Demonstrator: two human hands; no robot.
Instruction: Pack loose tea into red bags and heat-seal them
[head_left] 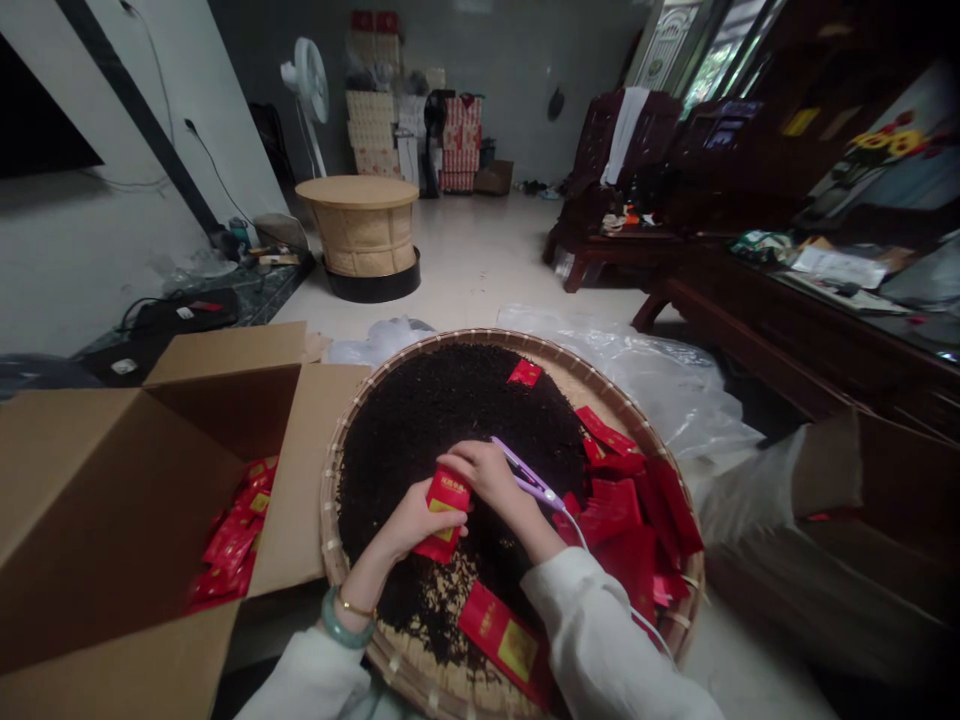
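Note:
A small red packet with a yellow label is upright between my hands, over a round woven tray. My left hand wraps round its lower part, thumb across the front. At its top edge, the fingers of my right hand are closed on the packet. Dark loose tea leaves cover much of the tray. Beside my right wrist lies a purple hand-held sealer with a white cord. Another red packet lies flat near the tray's front, and one small packet rests on the leaves.
Several flat red pouches are heaped on the tray's right side. To the left stands an open cardboard box with red packets inside. Another open carton is at the right. Clear plastic sheeting lies behind the tray, near dark wooden furniture.

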